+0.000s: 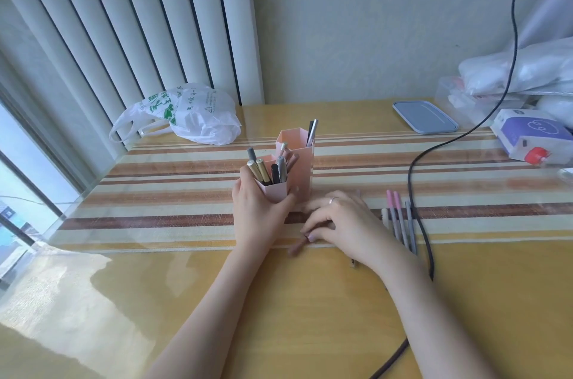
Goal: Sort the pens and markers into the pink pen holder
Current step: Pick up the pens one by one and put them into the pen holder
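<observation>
The pink pen holder (302,167) stands mid-table as joined hexagonal tubes of different heights. Gold, grey and black pens stick out of its low front tube, and two dark pens rise from the tall back tube. My left hand (259,211) wraps around the low front tube. My right hand (338,223) lies flat on the table just right of the holder, its fingertips pinching a brownish-pink marker (297,247) that lies on the striped cloth. Several pink and grey markers (400,223) lie side by side to the right of my right hand.
A black cable (417,180) runs from the upper right across the table, beside the loose markers. At the back left lies a white plastic bag (192,118); at the back right, a blue lid (424,116), a purple-and-white box (530,136) and clear bags.
</observation>
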`<control>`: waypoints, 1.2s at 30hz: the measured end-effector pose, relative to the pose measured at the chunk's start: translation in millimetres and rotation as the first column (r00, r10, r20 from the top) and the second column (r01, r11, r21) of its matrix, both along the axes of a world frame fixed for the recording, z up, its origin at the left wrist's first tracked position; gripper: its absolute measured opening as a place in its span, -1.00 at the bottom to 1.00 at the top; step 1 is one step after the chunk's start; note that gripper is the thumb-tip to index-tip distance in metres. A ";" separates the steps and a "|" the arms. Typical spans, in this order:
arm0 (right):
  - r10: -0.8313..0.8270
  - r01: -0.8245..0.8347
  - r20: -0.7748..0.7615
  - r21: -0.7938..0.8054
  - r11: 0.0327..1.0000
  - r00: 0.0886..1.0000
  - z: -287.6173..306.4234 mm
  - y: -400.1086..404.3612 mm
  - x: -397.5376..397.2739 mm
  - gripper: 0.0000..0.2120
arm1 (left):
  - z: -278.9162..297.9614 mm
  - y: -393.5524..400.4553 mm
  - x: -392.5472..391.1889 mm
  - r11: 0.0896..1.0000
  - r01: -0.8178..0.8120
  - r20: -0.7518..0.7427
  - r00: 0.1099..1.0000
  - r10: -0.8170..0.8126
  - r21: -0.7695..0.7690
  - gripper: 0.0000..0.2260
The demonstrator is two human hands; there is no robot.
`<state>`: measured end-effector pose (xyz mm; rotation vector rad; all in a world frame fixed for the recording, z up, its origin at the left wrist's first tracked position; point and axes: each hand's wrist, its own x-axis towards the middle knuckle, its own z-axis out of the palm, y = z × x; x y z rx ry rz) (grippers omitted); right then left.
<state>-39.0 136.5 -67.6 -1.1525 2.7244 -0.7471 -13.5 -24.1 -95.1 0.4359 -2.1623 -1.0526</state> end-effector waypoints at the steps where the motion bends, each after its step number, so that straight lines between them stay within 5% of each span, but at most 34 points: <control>1: 0.002 -0.003 -0.007 -0.061 0.998 1.000 -0.1 -1.4 1.1 -0.87 | -0.1 -0.2 -0.1 1.000 0.003 0.003 1.000 -0.003 0.007 -0.56; 4: -0.078 0.062 -0.023 -0.407 0.912 0.997 5.2 -3.5 2.4 -0.88 | 1.8 1.0 1.5 0.999 0.014 0.006 1.000 -0.014 0.037 -0.54; 8: 0.025 0.175 0.217 -0.845 0.506 0.976 16.1 -4.2 6.7 -0.66 | 1.6 2.6 1.5 1.000 0.013 0.010 1.000 -0.013 -0.017 -0.56; 11: 0.150 0.238 0.286 -0.931 0.275 0.946 19.0 -5.8 10.6 -0.42 | 1.4 4.6 1.9 0.995 0.033 0.008 0.999 -0.033 -0.099 -0.52; 19: -0.146 0.152 0.137 -0.984 0.092 0.980 18.1 -14.5 23.0 -0.53 | 2.2 7.9 3.1 0.977 0.051 0.016 0.999 -0.049 -0.208 -0.42; 28: -0.291 -0.090 -0.121 -0.989 0.120 0.949 14.2 -22.4 31.8 -0.46 | 8.9 13.2 6.8 0.983 0.044 0.016 0.999 -0.042 -0.180 -0.41; 32: -0.299 -0.093 -0.179 -0.955 0.281 0.937 4.5 -24.2 26.8 -0.64 | 10.2 14.7 6.1 0.980 0.052 0.044 0.998 -0.044 -0.192 -0.28; 36: -0.368 -0.132 -0.338 -0.865 0.483 0.866 -0.7 -25.5 21.0 -0.78 | 0.6 8.3 1.9 0.968 0.051 0.038 0.998 -0.042 -0.245 -0.37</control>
